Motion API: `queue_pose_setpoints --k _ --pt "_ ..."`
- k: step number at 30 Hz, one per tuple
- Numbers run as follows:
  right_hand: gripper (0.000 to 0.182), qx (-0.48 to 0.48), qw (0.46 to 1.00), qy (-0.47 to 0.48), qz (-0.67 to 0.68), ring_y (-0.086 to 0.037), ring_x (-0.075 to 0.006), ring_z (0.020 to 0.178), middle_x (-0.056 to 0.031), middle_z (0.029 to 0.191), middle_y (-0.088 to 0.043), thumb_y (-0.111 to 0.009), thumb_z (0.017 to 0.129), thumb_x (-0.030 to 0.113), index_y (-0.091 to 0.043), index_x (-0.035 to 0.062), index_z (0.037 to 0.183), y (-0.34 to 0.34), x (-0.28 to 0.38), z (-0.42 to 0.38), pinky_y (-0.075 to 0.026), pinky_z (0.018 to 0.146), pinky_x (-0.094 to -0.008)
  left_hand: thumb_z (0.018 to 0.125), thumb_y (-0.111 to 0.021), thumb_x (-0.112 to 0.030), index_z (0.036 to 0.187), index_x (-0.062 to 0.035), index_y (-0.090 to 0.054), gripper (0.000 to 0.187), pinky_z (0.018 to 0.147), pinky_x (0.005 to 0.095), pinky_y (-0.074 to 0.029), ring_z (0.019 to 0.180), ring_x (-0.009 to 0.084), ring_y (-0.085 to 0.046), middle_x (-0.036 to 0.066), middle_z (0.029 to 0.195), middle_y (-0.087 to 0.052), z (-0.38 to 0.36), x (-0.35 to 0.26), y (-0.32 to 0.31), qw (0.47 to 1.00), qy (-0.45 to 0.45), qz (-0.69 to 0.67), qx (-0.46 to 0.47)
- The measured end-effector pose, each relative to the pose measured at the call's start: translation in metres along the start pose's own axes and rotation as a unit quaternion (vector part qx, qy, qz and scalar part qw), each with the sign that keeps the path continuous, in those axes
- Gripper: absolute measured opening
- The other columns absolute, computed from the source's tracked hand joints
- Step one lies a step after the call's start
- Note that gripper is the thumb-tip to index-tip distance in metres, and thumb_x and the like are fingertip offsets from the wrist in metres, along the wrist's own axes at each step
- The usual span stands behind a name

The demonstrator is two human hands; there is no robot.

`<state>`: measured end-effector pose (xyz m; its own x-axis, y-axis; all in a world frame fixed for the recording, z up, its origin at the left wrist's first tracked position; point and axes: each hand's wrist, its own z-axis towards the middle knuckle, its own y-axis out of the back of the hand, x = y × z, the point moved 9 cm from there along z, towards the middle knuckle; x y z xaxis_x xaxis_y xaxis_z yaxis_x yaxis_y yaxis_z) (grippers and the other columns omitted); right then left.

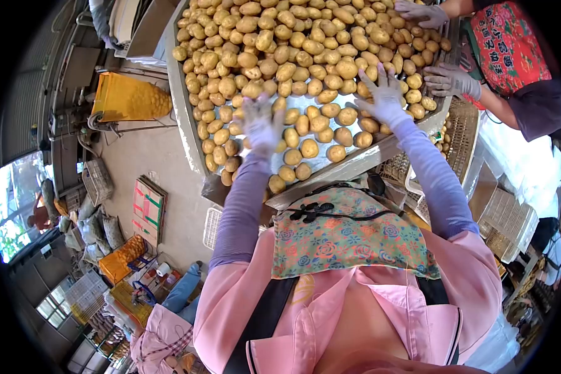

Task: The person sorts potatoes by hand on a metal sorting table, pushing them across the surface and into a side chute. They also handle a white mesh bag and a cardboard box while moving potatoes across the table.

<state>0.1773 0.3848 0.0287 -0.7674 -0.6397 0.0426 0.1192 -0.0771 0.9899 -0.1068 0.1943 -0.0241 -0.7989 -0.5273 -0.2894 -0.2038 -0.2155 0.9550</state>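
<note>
A large heap of potatoes [287,37] covers most of a metal-lined sorting table [181,112], thinning out toward my side, where bare metal shows between them. My left hand [260,124], in a pale glove, lies over potatoes at the near left; it is somewhat blurred, but the fingers look stretched out. On the right, my right hand [383,100] rests gloved on potatoes with its fingers spread. Neither hand appears to grip a potato.
Across the right corner, another person's gloved hands [452,80] touch the potatoes. Plastic baskets [461,134] stand below the table's right edge. At left are a yellow mesh sack [128,100] on a frame and flattened cartons [148,212]. Another person in pink [162,333] is at lower left.
</note>
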Motion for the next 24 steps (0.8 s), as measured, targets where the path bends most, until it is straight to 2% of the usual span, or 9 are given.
queue_pose_setpoints --k 2,4,6,13,18,20,22,23,24 --pt "0.083 0.001 1.000 -0.020 -0.011 -0.029 -0.0503 0.151 -0.0153 0.167 -0.033 -0.062 0.088 0.071 -0.041 0.0351 0.160 0.003 0.020 0.002 -0.020 0.122 -0.0653 0.098 -0.059 -0.052 0.156 -0.0174 -0.049 0.068 0.125 0.0629 -0.012 0.154 0.0471 -0.026 0.027 0.164 -0.035 -0.012 -0.051 0.004 0.999 -0.027 0.019 0.037" --pt "0.085 0.209 0.977 0.007 -0.049 -0.031 -0.0523 0.149 -0.0159 0.168 -0.031 -0.059 0.088 0.074 -0.037 0.0358 0.161 0.001 0.048 0.002 -0.015 0.123 -0.0669 0.097 -0.061 -0.051 0.155 -0.0190 -0.050 0.068 0.124 0.0630 -0.013 0.153 0.0468 -0.028 0.027 0.162 -0.037 -0.024 -0.063 0.006 0.996 -0.051 0.033 0.069" --pt "0.086 0.151 0.982 0.115 -0.007 -0.029 -0.0497 0.151 -0.0128 0.168 -0.033 -0.061 0.087 0.072 -0.037 0.0373 0.161 -0.029 0.063 -0.020 -0.010 0.123 -0.0695 0.097 -0.062 -0.049 0.156 -0.0282 -0.048 0.064 0.123 0.0630 -0.018 0.151 0.0444 -0.033 0.021 0.164 -0.038 -0.060 -0.071 0.008 0.965 -0.247 0.006 0.089" --pt "0.090 0.160 0.925 0.305 0.159 -0.026 -0.0454 0.154 -0.0105 0.165 -0.039 -0.073 0.081 0.067 -0.041 0.0373 0.159 -0.023 0.143 -0.084 -0.013 0.127 -0.0631 0.098 -0.063 -0.043 0.154 -0.0211 -0.052 0.061 0.122 0.0613 -0.025 0.146 0.0439 -0.039 0.011 0.159 -0.047 -0.168 0.080 0.056 0.974 -0.201 0.077 0.065" --pt "0.079 0.083 0.886 0.396 0.228 -0.032 -0.0483 0.149 -0.0106 0.160 -0.044 -0.074 0.076 0.065 -0.059 0.0303 0.145 -0.041 0.250 -0.084 -0.022 0.123 -0.0624 0.099 -0.061 -0.042 0.156 -0.0165 -0.048 0.064 0.123 0.0576 -0.026 0.146 0.0458 -0.038 0.015 0.162 -0.043 -0.138 0.151 0.066 0.989 -0.109 0.099 -0.001" --pt "0.060 0.114 0.861 0.481 0.125 -0.041 -0.0414 0.144 -0.0068 0.153 -0.052 -0.070 0.083 0.061 -0.066 0.0284 0.134 -0.037 0.300 -0.106 -0.026 0.122 -0.0607 0.100 -0.060 -0.042 0.156 -0.0102 -0.047 0.066 0.122 0.0577 -0.026 0.148 0.0475 -0.034 0.021 0.161 -0.042 -0.100 0.192 0.020 0.984 -0.076 0.160 -0.013" --pt "0.054 0.073 0.829 0.510 0.220 -0.042 -0.0380 0.144 -0.0065 0.149 -0.054 -0.070 0.087 0.054 -0.066 0.0266 0.134 -0.047 0.305 -0.128 -0.027 0.121 -0.0593 0.100 -0.058 -0.044 0.159 -0.0065 -0.040 0.073 0.124 0.0585 -0.022 0.153 0.0481 -0.025 0.025 0.164 -0.035 -0.061 0.104 0.031 0.944 0.139 -0.120 0.273" --pt "0.049 0.032 0.787 0.531 0.313 -0.044 -0.0346 0.145 -0.0062 0.146 -0.057 -0.069 0.090 0.048 -0.066 0.0249 0.133 -0.041 0.299 -0.139 -0.029 0.121 -0.0580 0.099 -0.060 -0.046 0.163 -0.0068 -0.031 0.081 0.126 0.0584 -0.016 0.156 0.0495 -0.017 0.027 0.167 -0.027 -0.075 0.065 0.012 0.963 0.003 0.178 0.202" --pt "0.042 0.142 0.748 0.553 0.337 -0.051 -0.0295 0.137 -0.0050 0.134 -0.064 -0.067 0.094 0.040 -0.066 0.0240 0.132 -0.027 0.282 -0.136 -0.030 0.122 -0.0552 0.099 -0.059 -0.048 0.165 -0.0085 -0.027 0.084 0.126 0.0599 -0.013 0.156 0.0508 -0.015 0.025 0.169 -0.024 -0.085 0.041 0.004 0.987 -0.073 0.055 0.135"
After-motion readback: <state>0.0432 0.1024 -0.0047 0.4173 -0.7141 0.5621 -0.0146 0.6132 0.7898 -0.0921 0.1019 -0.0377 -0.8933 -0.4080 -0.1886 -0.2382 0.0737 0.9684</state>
